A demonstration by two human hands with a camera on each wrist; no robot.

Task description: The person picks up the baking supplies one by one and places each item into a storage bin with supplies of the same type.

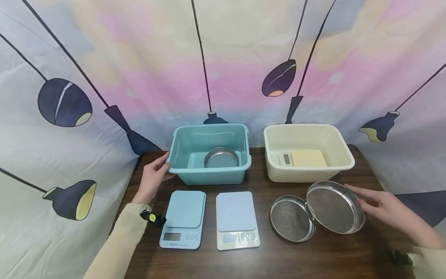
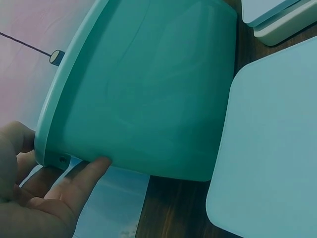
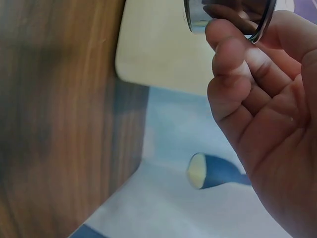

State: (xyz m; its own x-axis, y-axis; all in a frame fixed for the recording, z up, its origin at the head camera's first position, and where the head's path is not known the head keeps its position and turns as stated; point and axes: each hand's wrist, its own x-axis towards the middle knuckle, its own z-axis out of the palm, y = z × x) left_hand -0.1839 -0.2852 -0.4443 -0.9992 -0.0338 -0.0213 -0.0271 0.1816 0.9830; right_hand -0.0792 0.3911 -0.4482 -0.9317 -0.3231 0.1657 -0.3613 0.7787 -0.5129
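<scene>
My left hand [image 1: 153,176] grips the left rim of a teal plastic basin [image 1: 212,176], with the thumb at the rim and fingers below it in the left wrist view. Inside the basin sits a round metal sieve [image 1: 221,159]. At the right, my right hand [image 1: 386,205] pinches the edge of another round metal sieve [image 1: 334,205], held tilted above the table. Its lower left edge overlaps a third sieve [image 1: 290,219] lying on the table; whether they touch I cannot tell. In the right wrist view only part of the held sieve's shiny wall [image 3: 198,20] shows.
A light blue kitchen scale [image 1: 184,209] and a white one [image 1: 237,213] lie side by side on the dark wooden table [image 1: 265,263]. The cream basin [image 1: 299,174] at the back right holds a yellow scale [image 1: 308,158]. A patterned cloth [image 1: 156,58] hangs behind.
</scene>
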